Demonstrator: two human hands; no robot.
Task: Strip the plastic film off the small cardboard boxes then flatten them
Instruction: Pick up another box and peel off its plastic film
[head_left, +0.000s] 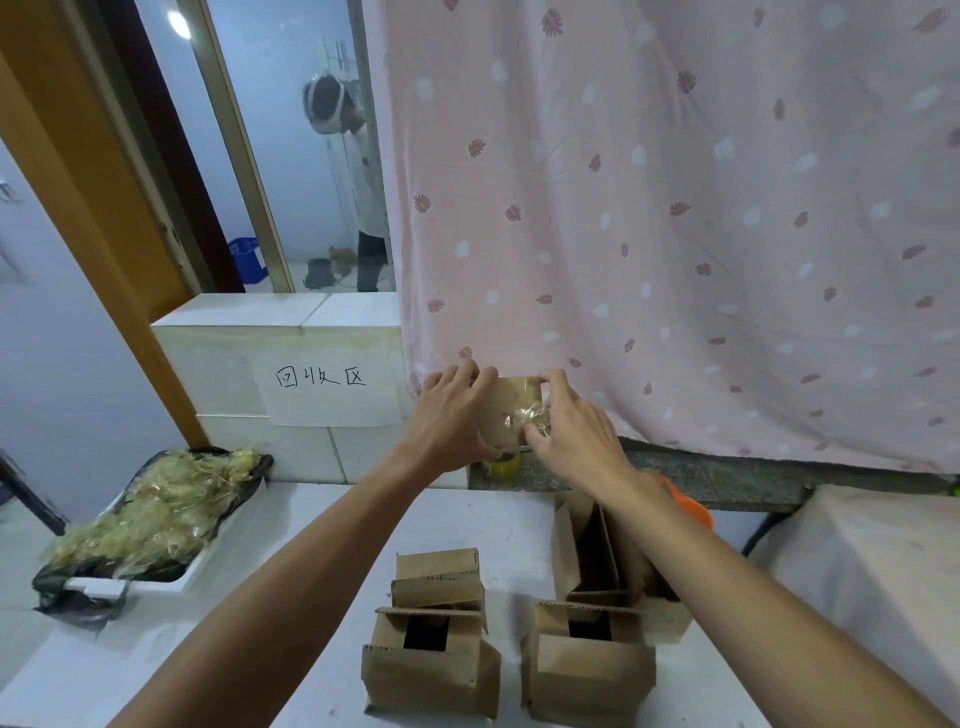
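While left hand (449, 421) grips small cardboard box (504, 405) by its left side, fingers (467, 371) curled round it, right hand (576, 431) pinches crumpled plastic film (522, 415) on box face. Box held up above counter (291, 649), before pink curtain (675, 208). More cardboard boxes (431, 665) stand on counter below arms. Tray (171, 584) at left, piled with film scraps (156, 509).

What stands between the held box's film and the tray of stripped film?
Nothing visible: the right hand pinches the film on the box, the left hand grips it, and no object lies toward the tray.
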